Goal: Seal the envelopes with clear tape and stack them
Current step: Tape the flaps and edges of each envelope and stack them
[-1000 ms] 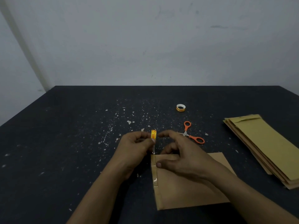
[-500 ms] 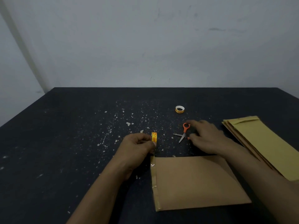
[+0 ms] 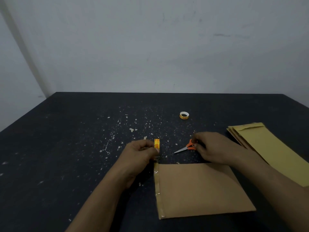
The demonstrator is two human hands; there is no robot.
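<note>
A brown envelope (image 3: 200,188) lies flat near the table's front, with a strip of clear tape (image 3: 157,190) running down its left edge. My left hand (image 3: 140,153) grips a small yellow tape roll (image 3: 156,143) upright just above the envelope's top left corner. To the right, my right hand (image 3: 212,148) curls around the orange handles of the scissors (image 3: 185,148), whose blades point left and lie low over the table. A stack of tan envelopes (image 3: 270,151) sits at the right edge.
A second, nearly used tape roll (image 3: 184,115) lies flat farther back on the dark, speckled table (image 3: 66,148). A pale wall rises behind the table's far edge.
My right hand left the envelope, reached back right to the scissors and took hold of their handles. The scissors turned so the blades point left. My left hand kept the tape roll in place.
</note>
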